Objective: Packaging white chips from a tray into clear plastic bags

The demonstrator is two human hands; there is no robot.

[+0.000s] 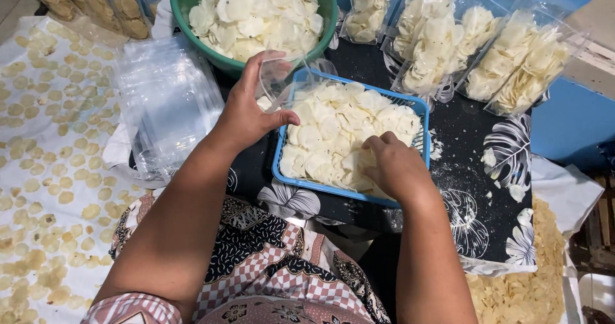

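Pinching the mouth of a thin clear bag [277, 74] between thumb and fingers, the left hand [246, 109] holds it just above the blue basket [285, 170], while the right hand [394, 164] curls, fingers bunched, into light, brittle white chips [333, 125] that look best scooped loosely, not squeezed.

This looks like a home snack-making and packing spot set up on the floor. Pale chips fill a green bowl [192, 3] and a blue basket [419, 109], sealed clear bags of chips [512, 61] lie in a row beside a stack of empty bags [166, 99], and more chips are spread on a white cloth [38, 138].
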